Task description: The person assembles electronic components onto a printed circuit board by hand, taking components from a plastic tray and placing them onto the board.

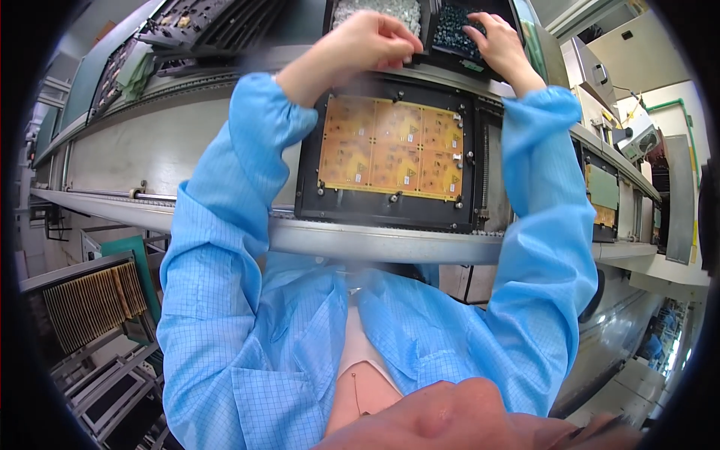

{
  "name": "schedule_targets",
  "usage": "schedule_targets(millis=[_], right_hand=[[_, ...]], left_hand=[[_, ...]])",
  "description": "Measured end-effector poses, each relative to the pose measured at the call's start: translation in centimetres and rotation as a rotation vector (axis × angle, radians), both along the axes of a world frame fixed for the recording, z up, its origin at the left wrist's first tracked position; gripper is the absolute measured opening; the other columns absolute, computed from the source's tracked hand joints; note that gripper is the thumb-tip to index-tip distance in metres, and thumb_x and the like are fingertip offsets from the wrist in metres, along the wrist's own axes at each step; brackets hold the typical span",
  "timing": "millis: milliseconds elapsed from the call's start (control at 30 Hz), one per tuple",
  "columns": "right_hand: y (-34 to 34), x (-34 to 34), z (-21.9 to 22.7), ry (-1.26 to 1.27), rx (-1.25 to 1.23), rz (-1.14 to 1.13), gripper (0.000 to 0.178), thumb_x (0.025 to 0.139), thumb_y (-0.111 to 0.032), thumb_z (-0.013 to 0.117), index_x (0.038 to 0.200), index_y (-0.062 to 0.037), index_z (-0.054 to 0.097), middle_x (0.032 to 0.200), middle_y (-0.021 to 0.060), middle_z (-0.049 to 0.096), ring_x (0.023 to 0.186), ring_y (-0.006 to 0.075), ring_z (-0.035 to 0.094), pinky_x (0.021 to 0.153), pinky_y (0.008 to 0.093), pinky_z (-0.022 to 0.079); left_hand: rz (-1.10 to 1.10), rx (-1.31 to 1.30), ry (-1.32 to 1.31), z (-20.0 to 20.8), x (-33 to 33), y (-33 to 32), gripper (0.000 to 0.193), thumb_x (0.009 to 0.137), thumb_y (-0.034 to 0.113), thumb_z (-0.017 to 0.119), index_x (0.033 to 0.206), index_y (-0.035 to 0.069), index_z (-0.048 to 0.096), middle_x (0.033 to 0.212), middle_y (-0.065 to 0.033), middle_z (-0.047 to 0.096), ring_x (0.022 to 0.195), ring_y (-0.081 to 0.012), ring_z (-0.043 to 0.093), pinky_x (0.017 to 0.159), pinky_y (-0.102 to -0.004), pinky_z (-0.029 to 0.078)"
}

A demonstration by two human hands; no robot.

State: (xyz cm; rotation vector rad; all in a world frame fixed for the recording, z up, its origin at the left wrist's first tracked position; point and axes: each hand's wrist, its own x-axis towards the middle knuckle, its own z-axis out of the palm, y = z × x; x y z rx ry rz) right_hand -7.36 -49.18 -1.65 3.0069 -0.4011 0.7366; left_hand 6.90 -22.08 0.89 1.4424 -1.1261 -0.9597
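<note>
My left hand (373, 43) is closed in a pinch in front of a bin of small white parts (382, 10). A tiny whitish part (407, 59) shows at its fingertips; its exact kind is too small to tell. My right hand (496, 42) is over a bin of small dark blue components (454, 31), thumb and forefinger apart at its right side. Below both hands lies a yellow-orange circuit board panel (373, 146), divided into several boards, in a black carrier frame (352, 205). Two white connectors (457, 159) stand near its right edge.
The carrier sits on a conveyor with a metal front rail (390, 241). Black trays (217, 34) and a green cloth (136, 73) are at the upper left. Another carrier with a board (602, 196) is at the right. A rack of upright boards (94, 304) stands lower left.
</note>
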Motion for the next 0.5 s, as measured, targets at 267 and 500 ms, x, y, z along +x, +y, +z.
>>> schedule_targets(millis=[267, 500], right_hand=[[-7.2, 11.3, -4.8, 0.206, 0.393, -0.341, 0.052, 0.099, -0.057, 0.041, 0.141, -0.0274, 0.053, 0.147, 0.0157, 0.046, 0.135, 0.0419, 0.042, 0.112, 0.0547, 0.034], [-5.8, 11.2, -4.5, 0.407, 0.289, -0.110, 0.049, 0.103, -0.041, 0.041, 0.135, -0.0059, 0.057, 0.130, 0.0203, 0.061, 0.121, 0.0402, 0.056, 0.105, 0.0403, 0.044]], left_hand=[[-0.052, 0.137, 0.138, -1.0, -3.4, 4.9, 0.023, 0.087, 0.009, 0.074, 0.104, -0.005, 0.071, 0.093, -0.0079, 0.072, 0.083, -0.0114, 0.066, 0.079, -0.0269, 0.055], [-0.033, 0.099, 0.448, -3.3, -3.6, 7.6, 0.024, 0.088, 0.003, 0.068, 0.111, -0.006, 0.068, 0.096, -0.0112, 0.070, 0.083, -0.0145, 0.067, 0.074, -0.0271, 0.054]])
